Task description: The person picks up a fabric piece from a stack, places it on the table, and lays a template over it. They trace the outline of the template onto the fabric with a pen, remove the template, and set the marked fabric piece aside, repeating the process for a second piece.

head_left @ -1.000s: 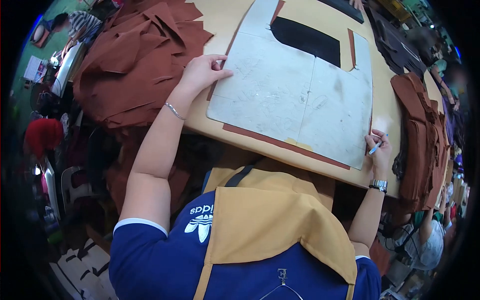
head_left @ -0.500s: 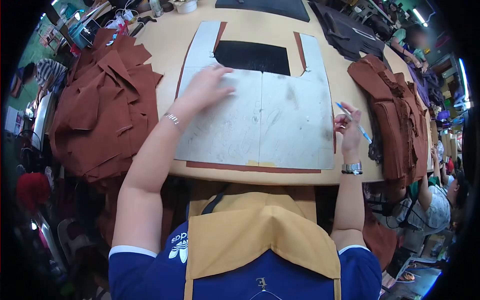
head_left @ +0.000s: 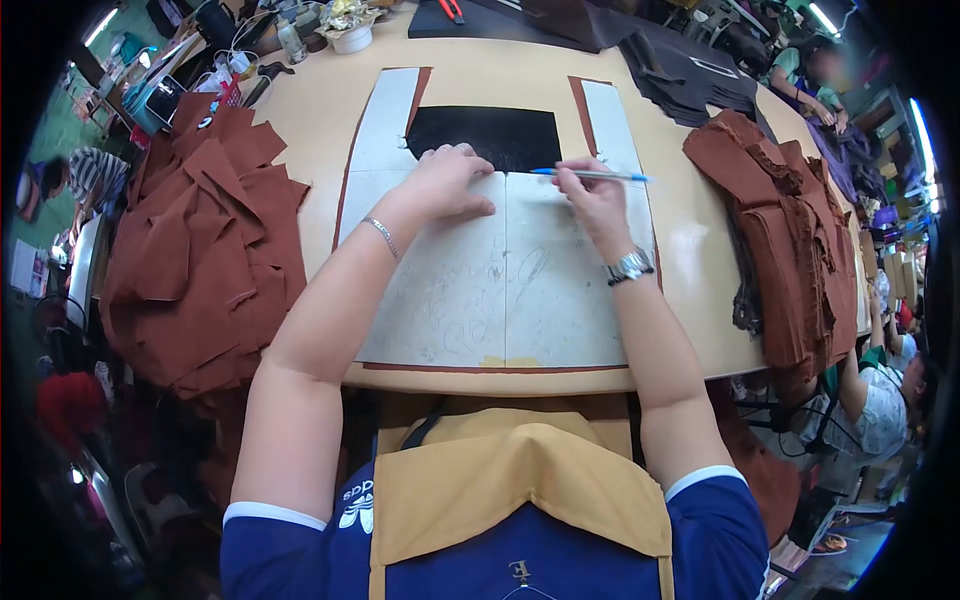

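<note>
A pale grey card template with a notch at its top lies flat on the table, over a slightly larger brown piece whose edges peek out around it. A black sheet shows inside the notch. My left hand rests on the template at the notch's lower edge, fingers loosely bent and apart, holding nothing. Pinched in my right hand is a blue pen, held nearly level with its tip pointing left, close above the notch's lower edge.
Loose brown pieces are heaped on the left. Stacked brown pieces lie at the right, near dark pieces. A white tub and red-handled tool sit at the back. Other people are on the right.
My right hand has come from the template's right side to the notch with the pen, now turned level. My left hand has shifted right to the notch's lower edge.
</note>
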Demonstrator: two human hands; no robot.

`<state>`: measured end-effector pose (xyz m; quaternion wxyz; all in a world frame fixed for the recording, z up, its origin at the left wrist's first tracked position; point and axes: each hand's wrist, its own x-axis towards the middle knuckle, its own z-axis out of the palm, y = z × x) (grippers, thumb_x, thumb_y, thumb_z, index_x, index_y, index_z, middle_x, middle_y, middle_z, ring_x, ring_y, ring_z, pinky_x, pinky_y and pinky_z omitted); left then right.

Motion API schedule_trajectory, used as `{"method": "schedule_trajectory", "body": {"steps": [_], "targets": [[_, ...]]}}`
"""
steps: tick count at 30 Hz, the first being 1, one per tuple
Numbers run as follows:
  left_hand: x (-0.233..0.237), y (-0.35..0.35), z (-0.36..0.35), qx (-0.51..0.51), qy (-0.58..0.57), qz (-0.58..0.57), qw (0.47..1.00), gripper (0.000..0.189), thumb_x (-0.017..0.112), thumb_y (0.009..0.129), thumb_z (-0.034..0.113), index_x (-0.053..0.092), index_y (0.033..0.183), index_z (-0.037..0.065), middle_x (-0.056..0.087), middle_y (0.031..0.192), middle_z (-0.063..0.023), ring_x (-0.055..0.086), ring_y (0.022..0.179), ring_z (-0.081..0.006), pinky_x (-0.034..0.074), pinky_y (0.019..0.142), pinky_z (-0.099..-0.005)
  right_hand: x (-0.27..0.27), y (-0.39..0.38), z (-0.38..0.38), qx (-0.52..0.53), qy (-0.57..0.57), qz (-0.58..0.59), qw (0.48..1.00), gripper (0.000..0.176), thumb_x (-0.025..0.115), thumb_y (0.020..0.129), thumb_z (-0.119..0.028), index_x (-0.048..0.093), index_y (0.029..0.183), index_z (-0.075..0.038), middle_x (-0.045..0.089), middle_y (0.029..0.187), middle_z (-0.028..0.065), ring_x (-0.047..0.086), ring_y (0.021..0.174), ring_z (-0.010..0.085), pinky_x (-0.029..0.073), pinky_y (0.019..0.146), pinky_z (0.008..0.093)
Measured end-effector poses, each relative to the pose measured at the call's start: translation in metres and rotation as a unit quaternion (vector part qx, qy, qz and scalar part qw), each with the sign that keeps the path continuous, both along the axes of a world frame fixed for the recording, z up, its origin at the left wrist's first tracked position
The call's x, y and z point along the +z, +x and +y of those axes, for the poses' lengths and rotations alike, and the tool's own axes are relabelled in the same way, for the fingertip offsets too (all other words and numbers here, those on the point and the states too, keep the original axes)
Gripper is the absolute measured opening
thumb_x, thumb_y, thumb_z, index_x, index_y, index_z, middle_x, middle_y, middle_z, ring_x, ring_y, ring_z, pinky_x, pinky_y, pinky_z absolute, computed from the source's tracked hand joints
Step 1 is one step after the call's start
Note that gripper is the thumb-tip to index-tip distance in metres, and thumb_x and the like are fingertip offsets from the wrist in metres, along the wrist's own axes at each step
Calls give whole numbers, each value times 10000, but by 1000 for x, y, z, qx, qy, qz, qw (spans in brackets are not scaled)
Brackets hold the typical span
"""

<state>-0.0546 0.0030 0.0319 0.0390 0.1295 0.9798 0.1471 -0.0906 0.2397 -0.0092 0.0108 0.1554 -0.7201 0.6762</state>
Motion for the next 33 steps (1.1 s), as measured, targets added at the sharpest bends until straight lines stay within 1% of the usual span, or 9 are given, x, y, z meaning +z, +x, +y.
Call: {"method": "schedule_trajectory", "body": {"steps": [5,10,19,20,22,28,30,32,33], "targets": [[-1,7,0,-6,2,24,1000,573,797,715,406,645,1185,114,579,1215,-113,537,1145,-298,440,983,-391,-4,-16,-38,12,18,51,998,101,642,804,-112,610,811,-16,602,703,-6,526,617,58,432,561,214],[-11,9,-5,-16,24,51,998,562,797,716,381,639,1185,114,582,1178,-108,537,1120,-298,440,969,-395,-9,-14,-38,16,82,71,994,107,647,797,-118,601,781,-23,609,692,6,540,618,61,436,554,219],[-24,19,-5,10,105,92,990,498,780,728,375,667,1139,117,586,1144,-81,522,1132,-280,405,979,-415,-14,-15,-41,-2,119,131,984,124,657,787,-133,614,748,-23,615,634,21,564,575,82,443,525,244],[-29,21,-6,6,98,133,986,482,779,737,361,666,1129,105,588,1134,-93,529,1113,-292,421,960,-412,-14,-15,-42,-8,121,135,983,125,658,786,-134,617,746,-23,617,629,24,564,568,85,442,520,245],[-38,26,-6,-7,83,216,973,451,777,754,332,664,1110,81,593,1114,-116,543,1076,-316,452,920,-405,-9,-13,-43,7,122,127,984,121,659,783,-136,625,754,-24,624,631,37,572,565,95,448,520,254],[-31,54,-8,86,71,176,978,417,761,764,336,675,1080,79,597,1126,-141,560,1082,-322,460,931,-433,-4,-8,-40,-23,150,120,981,117,648,788,-133,637,799,-17,642,653,85,622,591,139,485,554,284],[-29,57,-12,112,39,182,976,494,775,738,398,663,1101,82,595,1137,-134,565,1079,-316,465,924,-427,-8,-9,-41,-24,93,132,987,109,631,835,-143,637,833,-33,624,703,13,549,615,68,442,560,234],[-23,60,-12,160,19,171,972,545,784,717,434,656,1111,81,593,1149,-129,564,1081,-313,465,925,-423,-11,-7,-36,-33,88,116,989,139,633,853,-163,655,902,-35,631,725,16,557,631,72,449,577,240],[-24,59,-14,169,23,144,975,642,775,696,511,628,1158,89,577,1205,-150,533,1141,-332,440,957,-441,-8,-6,-35,-34,100,108,989,148,636,856,-166,660,922,-36,632,728,17,559,637,73,451,582,242]]}}
